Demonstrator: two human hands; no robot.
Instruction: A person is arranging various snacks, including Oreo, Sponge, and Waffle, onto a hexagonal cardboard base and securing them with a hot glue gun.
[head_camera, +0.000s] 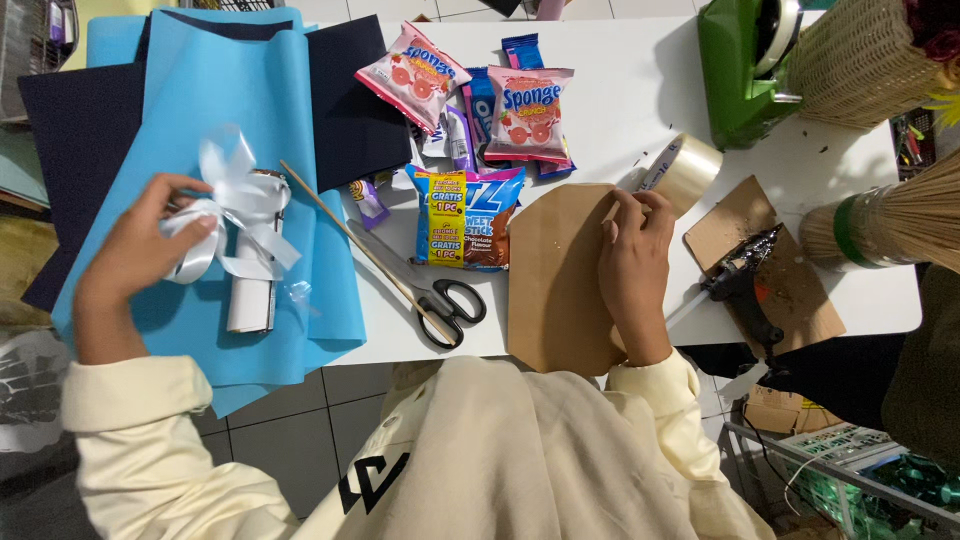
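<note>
Left hand (140, 245), at nine o'clock of the white table (620, 100): fingers curled and pinching a glossy white satin ribbon bow (235, 205). The bow sits on the top end of a white cylindrical roll (250, 290), which lies on a matte light blue paper sheet (240, 100); the roll's long axis runs twelve to six. Dark navy sheets (355, 110) lie under the blue one.

Centre: thin wooden stick (360, 250), slanting from eleven to five, its lower end over black-handled scissors (440, 295). At twelve o'clock from these, shiny crinkled snack packets (470, 215).

Right hand (635, 265): fingers bent, fingertips pressed on a smooth brown cardboard piece (555, 280) with a rounded top, long axis twelve to six, its lower end overhanging the table's edge. Just at one o'clock of the hand, a clear tape roll (685, 170). At three o'clock, a black glue gun (745, 285) on flat cardboard scrap (800, 300).
</note>
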